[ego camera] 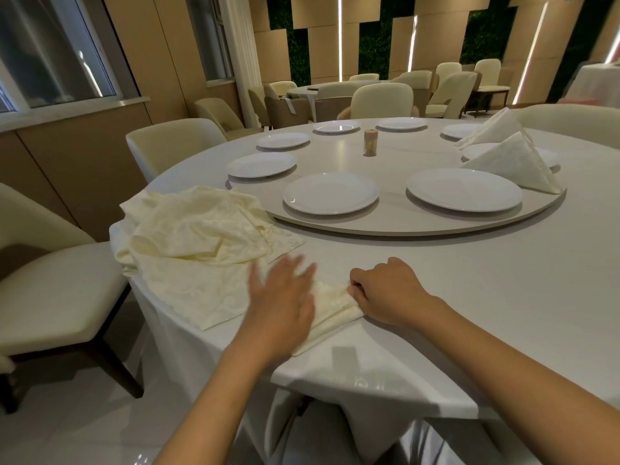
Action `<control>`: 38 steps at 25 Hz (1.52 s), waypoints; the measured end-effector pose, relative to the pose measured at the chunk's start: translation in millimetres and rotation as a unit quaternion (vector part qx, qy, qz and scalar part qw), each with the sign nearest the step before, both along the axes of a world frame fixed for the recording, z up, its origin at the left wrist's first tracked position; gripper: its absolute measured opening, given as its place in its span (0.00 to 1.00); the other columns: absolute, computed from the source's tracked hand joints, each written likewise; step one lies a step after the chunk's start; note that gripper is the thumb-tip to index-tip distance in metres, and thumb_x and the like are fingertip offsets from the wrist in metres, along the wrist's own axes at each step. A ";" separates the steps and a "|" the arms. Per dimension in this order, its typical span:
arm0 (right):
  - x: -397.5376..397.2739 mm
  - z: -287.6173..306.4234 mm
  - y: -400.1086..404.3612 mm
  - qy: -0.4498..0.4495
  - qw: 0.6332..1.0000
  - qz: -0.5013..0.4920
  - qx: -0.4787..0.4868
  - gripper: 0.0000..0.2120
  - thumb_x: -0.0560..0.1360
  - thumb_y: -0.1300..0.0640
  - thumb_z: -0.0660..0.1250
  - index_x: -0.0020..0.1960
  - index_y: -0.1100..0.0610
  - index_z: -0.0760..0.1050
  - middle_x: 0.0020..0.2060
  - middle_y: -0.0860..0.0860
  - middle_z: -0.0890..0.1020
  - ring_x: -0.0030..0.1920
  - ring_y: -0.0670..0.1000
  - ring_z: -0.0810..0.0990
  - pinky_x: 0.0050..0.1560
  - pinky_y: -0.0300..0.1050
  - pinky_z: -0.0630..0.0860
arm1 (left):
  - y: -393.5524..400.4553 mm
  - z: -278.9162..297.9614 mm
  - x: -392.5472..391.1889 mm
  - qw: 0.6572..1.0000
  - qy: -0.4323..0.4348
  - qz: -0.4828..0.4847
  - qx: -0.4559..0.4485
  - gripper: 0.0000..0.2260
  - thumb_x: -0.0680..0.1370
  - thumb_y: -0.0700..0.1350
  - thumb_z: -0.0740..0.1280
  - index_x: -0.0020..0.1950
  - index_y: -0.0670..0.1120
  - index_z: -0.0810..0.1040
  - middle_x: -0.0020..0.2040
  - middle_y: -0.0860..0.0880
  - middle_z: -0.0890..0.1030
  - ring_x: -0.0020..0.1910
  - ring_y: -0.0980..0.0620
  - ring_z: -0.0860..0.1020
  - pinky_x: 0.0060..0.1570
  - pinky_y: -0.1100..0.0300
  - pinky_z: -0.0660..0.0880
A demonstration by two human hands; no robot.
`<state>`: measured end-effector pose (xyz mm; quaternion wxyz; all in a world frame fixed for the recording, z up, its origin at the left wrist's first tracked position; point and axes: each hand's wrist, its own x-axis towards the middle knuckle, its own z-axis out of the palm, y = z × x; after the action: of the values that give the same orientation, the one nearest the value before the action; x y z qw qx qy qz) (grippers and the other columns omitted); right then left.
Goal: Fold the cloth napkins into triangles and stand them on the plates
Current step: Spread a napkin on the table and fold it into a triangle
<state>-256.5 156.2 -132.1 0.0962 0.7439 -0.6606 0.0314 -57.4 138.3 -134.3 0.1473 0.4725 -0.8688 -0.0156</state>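
A cream napkin point(330, 308) lies partly folded on the white tablecloth near the table's front edge. My left hand point(285, 297) rests flat on its left part with fingers spread, blurred by motion. My right hand point(385, 290) pinches the napkin's right end with curled fingers. A heap of loose cream napkins point(194, 226) lies to the left, over a flat one point(198, 297). Two folded triangle napkins point(513, 162) point(493, 127) stand on plates at the right. Bare white plates point(330, 193) point(464, 189) sit on the turntable.
A round turntable point(402, 223) fills the table's middle, with several more plates at the back and a small toothpick holder point(370, 142). Cream chairs stand to the left point(50, 280) and around the far side. More tables and chairs fill the room behind.
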 end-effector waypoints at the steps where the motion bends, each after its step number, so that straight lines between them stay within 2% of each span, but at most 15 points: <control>1: 0.0 1.6 -0.5 0.006 1.000 0.000 0.005 0.15 0.81 0.48 0.50 0.52 0.53 0.72 0.38 0.50 0.80 0.35 0.54 0.69 0.44 0.46 0.58 | -0.6 -3.0 -5.2 0.997 -0.006 -0.069 0.042 0.23 0.83 0.52 0.49 0.78 0.59 0.49 0.79 0.55 0.46 0.77 0.56 0.39 0.73 0.50 0.31; 4: 3.0 4.3 3.3 0.018 1.000 -0.007 -0.008 0.15 0.81 0.48 0.49 0.54 0.52 0.72 0.44 0.50 0.81 0.39 0.52 0.69 0.45 0.46 0.59 | -3.2 -20.4 -15.0 0.988 -0.104 -0.090 0.076 0.23 0.82 0.57 0.44 0.77 0.63 0.39 0.78 0.57 0.38 0.76 0.52 0.34 0.72 0.46 0.30; 7: 12.4 -6.4 17.9 -0.076 0.997 0.002 -0.033 0.18 0.82 0.49 0.48 0.68 0.50 0.69 0.64 0.49 0.75 0.61 0.51 0.71 0.62 0.45 0.64 | -5.0 -25.6 -14.9 0.985 -0.138 -0.076 0.065 0.24 0.82 0.58 0.43 0.77 0.61 0.37 0.78 0.56 0.36 0.77 0.50 0.35 0.73 0.42 0.33; 8: 15.4 -11.2 23.4 -0.133 0.991 0.001 -0.006 0.21 0.82 0.48 0.47 0.73 0.49 0.62 0.71 0.48 0.68 0.70 0.50 0.65 0.70 0.44 0.59 | -5.1 -25.8 -15.0 0.986 -0.135 -0.078 0.063 0.24 0.82 0.58 0.43 0.77 0.60 0.37 0.78 0.55 0.36 0.76 0.50 0.34 0.73 0.43 0.32; 10: 17.5 -19.2 30.1 -0.174 0.982 -0.002 0.077 0.24 0.82 0.46 0.43 0.78 0.46 0.48 0.77 0.44 0.53 0.77 0.46 0.50 0.75 0.42 0.44 | -4.8 -25.8 -15.9 0.988 -0.124 -0.069 0.060 0.25 0.82 0.59 0.43 0.77 0.59 0.38 0.78 0.56 0.35 0.76 0.51 0.34 0.72 0.45 0.30; 12: 13.6 -24.8 29.7 -0.155 0.982 0.002 0.107 0.25 0.82 0.44 0.41 0.78 0.46 0.41 0.77 0.43 0.46 0.77 0.44 0.43 0.73 0.41 0.37 | -4.6 -26.4 -15.1 0.992 -0.092 -0.044 0.078 0.26 0.82 0.58 0.44 0.78 0.56 0.37 0.78 0.55 0.35 0.76 0.51 0.33 0.72 0.49 0.29; 17: 10.2 -28.1 26.7 -0.132 0.986 0.007 0.102 0.25 0.82 0.45 0.40 0.78 0.47 0.40 0.77 0.43 0.44 0.76 0.44 0.41 0.72 0.41 0.35 | -17.6 -26.5 13.7 0.989 -0.082 0.023 0.123 0.30 0.80 0.62 0.44 0.78 0.54 0.36 0.77 0.47 0.32 0.75 0.47 0.30 0.73 0.50 0.32; 20: 11.0 -28.2 28.4 -0.130 0.985 0.005 0.110 0.25 0.82 0.46 0.40 0.78 0.48 0.39 0.77 0.44 0.44 0.76 0.44 0.41 0.72 0.41 0.34 | -27.1 -28.5 30.7 0.984 -0.091 0.050 0.141 0.52 0.60 0.80 0.30 0.77 0.51 0.33 0.76 0.45 0.30 0.74 0.45 0.29 0.73 0.48 0.31; 22: 11.0 -27.1 28.2 -0.130 0.985 -0.001 0.114 0.26 0.82 0.44 0.39 0.78 0.47 0.39 0.77 0.44 0.44 0.76 0.44 0.40 0.74 0.43 0.34 | -28.1 -30.1 30.8 0.987 -0.086 0.050 0.126 0.57 0.53 0.79 0.24 0.77 0.50 0.33 0.76 0.45 0.30 0.73 0.45 0.27 0.71 0.47 0.28; 25: 9.3 -26.5 29.4 -0.131 0.986 0.010 0.100 0.33 0.74 0.36 0.30 0.77 0.45 0.39 0.77 0.42 0.44 0.76 0.44 0.39 0.75 0.49 0.34 | -19.9 -29.5 34.2 0.997 -0.008 -0.019 0.069 0.49 0.64 0.77 0.29 0.79 0.54 0.48 0.79 0.50 0.39 0.74 0.52 0.29 0.69 0.50 0.25; 28: 5.6 -21.5 29.3 -0.155 0.984 0.082 0.022 0.32 0.75 0.35 0.34 0.77 0.44 0.48 0.76 0.41 0.49 0.76 0.43 0.40 0.75 0.48 0.35 | -6.5 -24.9 46.9 0.972 0.141 -0.147 0.114 0.33 0.72 0.75 0.48 0.68 0.60 0.73 0.74 0.61 0.62 0.75 0.67 0.49 0.73 0.63 0.39; 30: 5.2 -18.3 29.8 -0.190 0.971 0.144 -0.006 0.26 0.78 0.37 0.45 0.74 0.43 0.60 0.73 0.39 0.59 0.76 0.41 0.47 0.76 0.45 0.41 | 2.9 -21.4 54.3 0.969 0.117 -0.177 0.125 0.28 0.70 0.75 0.54 0.66 0.65 0.71 0.70 0.67 0.63 0.71 0.73 0.54 0.69 0.72 0.45; 32: 4.8 -20.3 30.8 -0.214 0.959 0.184 0.022 0.24 0.78 0.38 0.52 0.70 0.43 0.67 0.69 0.38 0.68 0.74 0.38 0.56 0.76 0.44 0.51 | 6.3 -23.0 57.6 0.971 0.076 -0.194 0.120 0.28 0.71 0.74 0.53 0.68 0.66 0.66 0.71 0.67 0.61 0.70 0.75 0.52 0.68 0.75 0.44; 34: 3.3 -24.7 30.2 -0.227 0.952 0.196 0.064 0.23 0.77 0.38 0.56 0.70 0.42 0.68 0.68 0.38 0.70 0.71 0.37 0.61 0.74 0.44 0.57 | 4.0 -24.4 58.9 0.971 0.053 -0.209 0.105 0.29 0.72 0.72 0.51 0.69 0.62 0.66 0.71 0.64 0.62 0.71 0.73 0.53 0.68 0.74 0.44; 38: -0.6 -24.9 25.6 -0.257 0.944 0.195 0.072 0.22 0.76 0.40 0.64 0.69 0.41 0.69 0.68 0.38 0.71 0.70 0.35 0.62 0.72 0.35 0.55 | -2.7 -18.3 54.8 0.974 0.048 -0.203 0.084 0.28 0.75 0.65 0.52 0.68 0.53 0.74 0.67 0.60 0.72 0.67 0.69 0.63 0.64 0.76 0.53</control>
<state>-257.0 181.8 -157.0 -0.1383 0.8300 -0.5052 0.1918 -2.6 135.6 -152.6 0.1426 0.2958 -0.9340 -0.1411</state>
